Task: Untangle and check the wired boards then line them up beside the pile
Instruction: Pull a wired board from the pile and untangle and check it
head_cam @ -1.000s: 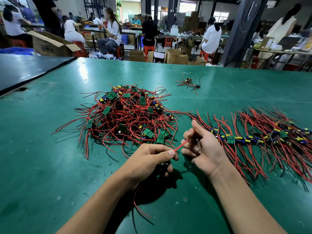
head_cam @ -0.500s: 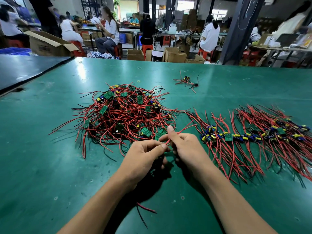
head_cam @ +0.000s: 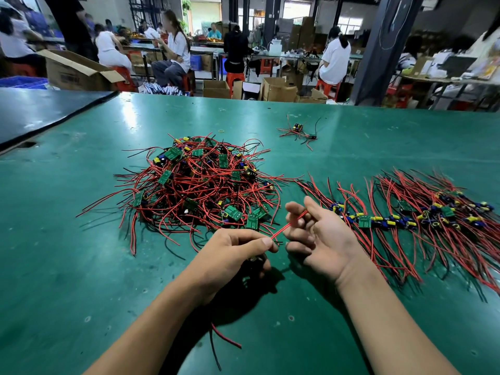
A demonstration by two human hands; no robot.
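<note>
A tangled pile [head_cam: 200, 185] of small green boards with red and black wires lies mid-table. To its right runs a row of laid-out boards [head_cam: 405, 220], wires fanned toward me. My left hand [head_cam: 232, 255] grips one wired board, mostly hidden under the palm, and pinches its red wire [head_cam: 286, 228] between thumb and forefinger. That wire stretches up to my right hand [head_cam: 316, 236], palm up, whose fingers curl round its far end. The board's other wire ends [head_cam: 221, 339] trail below my left wrist.
A few loose wired boards [head_cam: 299, 131] lie apart at the back, with a small rubber band [head_cam: 221, 130] near them. A black mat [head_cam: 40, 109] covers the table's far left. People sit at benches and cardboard boxes stand beyond the green table [head_cam: 81, 266].
My right hand has slid away to the right along the red wire and turned palm up, drawing the wire straight again. My left hand has kept its grip in place.
</note>
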